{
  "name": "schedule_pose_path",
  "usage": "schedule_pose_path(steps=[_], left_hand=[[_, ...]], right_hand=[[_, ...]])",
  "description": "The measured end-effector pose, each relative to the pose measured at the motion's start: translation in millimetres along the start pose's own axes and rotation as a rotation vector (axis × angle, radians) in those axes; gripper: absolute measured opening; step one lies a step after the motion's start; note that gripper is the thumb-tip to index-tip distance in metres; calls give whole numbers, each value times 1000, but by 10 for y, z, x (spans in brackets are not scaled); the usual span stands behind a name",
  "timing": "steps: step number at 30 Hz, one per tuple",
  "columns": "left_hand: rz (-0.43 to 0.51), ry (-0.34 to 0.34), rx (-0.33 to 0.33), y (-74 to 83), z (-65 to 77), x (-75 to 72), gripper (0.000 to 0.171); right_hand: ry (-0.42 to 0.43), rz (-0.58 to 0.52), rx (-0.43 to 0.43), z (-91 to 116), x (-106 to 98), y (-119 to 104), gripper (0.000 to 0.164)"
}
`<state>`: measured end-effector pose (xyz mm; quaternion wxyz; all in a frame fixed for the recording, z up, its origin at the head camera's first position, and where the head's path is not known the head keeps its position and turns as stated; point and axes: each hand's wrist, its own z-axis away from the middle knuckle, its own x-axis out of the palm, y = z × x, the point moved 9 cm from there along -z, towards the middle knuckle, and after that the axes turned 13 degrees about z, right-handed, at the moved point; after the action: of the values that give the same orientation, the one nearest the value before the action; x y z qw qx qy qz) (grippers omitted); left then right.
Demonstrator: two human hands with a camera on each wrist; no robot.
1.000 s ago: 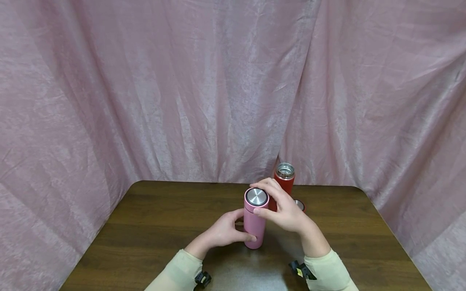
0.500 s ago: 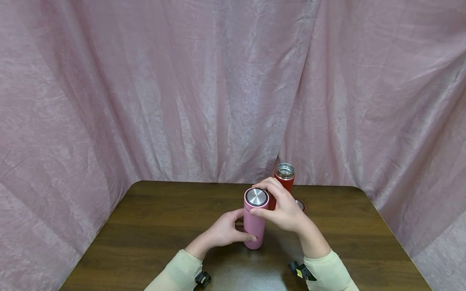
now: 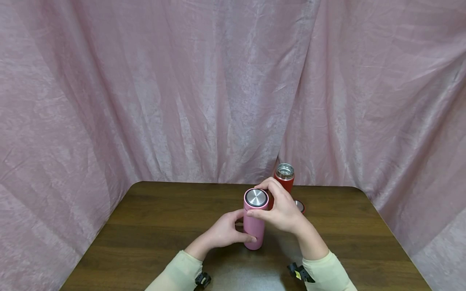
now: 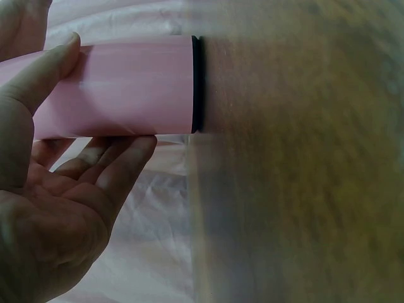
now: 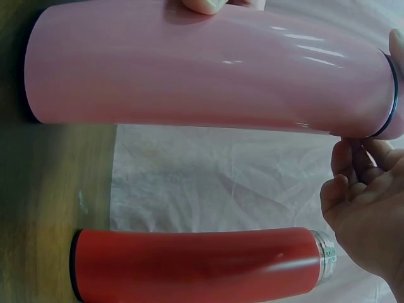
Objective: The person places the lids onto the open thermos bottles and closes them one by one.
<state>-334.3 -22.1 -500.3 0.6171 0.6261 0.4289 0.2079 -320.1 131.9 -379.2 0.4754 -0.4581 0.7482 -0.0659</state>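
Observation:
A pink thermos flask stands upright on the table, its lid topped with a brushed silver disc. My left hand holds the lower body from the left, thumb across the near side; in the left wrist view the fingers reach along the far side of the flask. The lid is gripped by my right hand, thumb in front and fingers behind. Close behind that hand stands a lidless red thermos flask, its steel mouth showing; the hand partly hides it. The right wrist view shows its red body beside the pink one.
A red-rimmed lid with a silver top lies on the table right of the red flask, partly covered by my right hand. The brown wooden table ends at a pink curtain behind it.
My right thumb has shifted left across the lid's front while the fingers behind have moved right, a clockwise turn seen from above. The left hand and pink flask stay in place.

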Motion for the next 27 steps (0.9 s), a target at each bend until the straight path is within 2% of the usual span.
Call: schedule_pose_path(steps=[4, 10, 14, 18, 22, 27], left_hand=[[15, -7, -5, -9, -1, 5, 61], [29, -22, -3, -14, -9, 11, 62], [38, -25, -17, -22, -5, 9, 62], [45, -28, -22, -30, -6, 13, 62], [43, -30, -19, -37, -9, 17, 62], [42, -29, -16, -38, -9, 19, 61]], right_hand=[[-26, -16, -16, 6, -1, 5, 64], [-78, -35, -130, 26, -16, 2, 73], [-126, -65, -185, 41, 13, -15, 73], [-137, -75, -182, 42, 28, -13, 68], [-113, -59, -167, 33, 18, 7, 61], [-86, -31, -162, 22, 6, 8, 59]])
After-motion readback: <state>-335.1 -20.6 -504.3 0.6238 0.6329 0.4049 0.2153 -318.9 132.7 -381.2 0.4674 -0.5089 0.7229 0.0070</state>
